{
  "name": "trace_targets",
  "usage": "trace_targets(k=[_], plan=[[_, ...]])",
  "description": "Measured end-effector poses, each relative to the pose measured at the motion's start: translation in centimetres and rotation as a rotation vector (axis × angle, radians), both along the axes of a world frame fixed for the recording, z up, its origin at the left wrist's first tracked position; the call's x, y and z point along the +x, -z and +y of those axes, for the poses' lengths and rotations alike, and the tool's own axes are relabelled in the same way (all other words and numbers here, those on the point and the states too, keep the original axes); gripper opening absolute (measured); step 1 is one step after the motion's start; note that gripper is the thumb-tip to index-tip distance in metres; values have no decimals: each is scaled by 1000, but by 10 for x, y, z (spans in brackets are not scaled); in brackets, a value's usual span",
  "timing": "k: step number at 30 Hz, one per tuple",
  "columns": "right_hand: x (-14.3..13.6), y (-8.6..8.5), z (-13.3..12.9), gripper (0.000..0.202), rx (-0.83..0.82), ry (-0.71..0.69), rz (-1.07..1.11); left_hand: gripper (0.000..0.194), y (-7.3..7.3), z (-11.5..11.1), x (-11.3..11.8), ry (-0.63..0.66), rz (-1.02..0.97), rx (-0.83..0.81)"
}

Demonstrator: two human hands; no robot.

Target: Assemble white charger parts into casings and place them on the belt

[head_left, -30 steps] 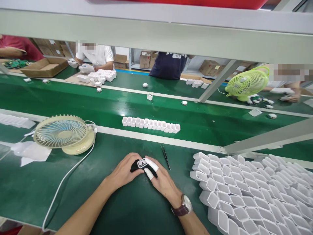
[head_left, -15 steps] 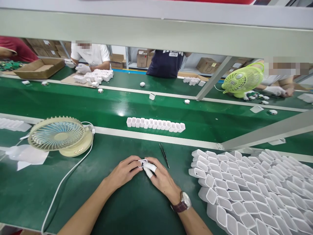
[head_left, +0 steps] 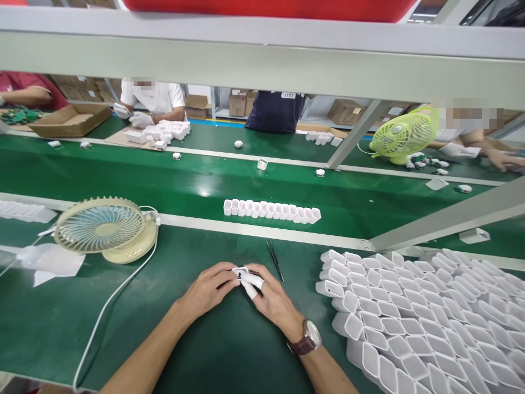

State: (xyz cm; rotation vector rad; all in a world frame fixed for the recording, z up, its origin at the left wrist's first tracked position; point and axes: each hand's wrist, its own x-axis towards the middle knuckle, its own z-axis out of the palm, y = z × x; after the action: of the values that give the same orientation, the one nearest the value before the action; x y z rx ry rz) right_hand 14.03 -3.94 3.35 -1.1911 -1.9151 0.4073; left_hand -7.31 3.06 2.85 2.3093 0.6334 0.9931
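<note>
A small white housing [head_left: 239, 270] with something dark inside is held between both hands above the green table. My left hand [head_left: 213, 285] grips its left side with closed fingers. On the other side my right hand [head_left: 268, 293], with white covers on two fingers and a watch at the wrist, pinches the same housing. Black tweezers [head_left: 274, 260] lie on the table beyond my right hand. To the right stand many open white housings [head_left: 410, 312], packed side by side.
A cream fan [head_left: 102, 227] with a white cable stands at the left. A row of white housings [head_left: 270, 210] sits on the green conveyor [head_left: 184, 186]. Metal posts rise at right. Co-workers sit across, near a green fan [head_left: 404, 134].
The row of housings and the small parts on the conveyor have shifted right. Both my hands keep their hold on the housing. A co-worker's hand at the far right has moved outward.
</note>
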Motion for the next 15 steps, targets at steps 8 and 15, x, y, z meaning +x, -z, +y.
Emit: trace_targets(k=[8, 15], plan=[[-2, 2, 0, 39, -10, 45, 54, 25, 4, -2, 1, -69, -11, -93], [-9, 14, 5, 24, -151, 105, 382, 45, -7, -6, 0, 37, -42, -287]])
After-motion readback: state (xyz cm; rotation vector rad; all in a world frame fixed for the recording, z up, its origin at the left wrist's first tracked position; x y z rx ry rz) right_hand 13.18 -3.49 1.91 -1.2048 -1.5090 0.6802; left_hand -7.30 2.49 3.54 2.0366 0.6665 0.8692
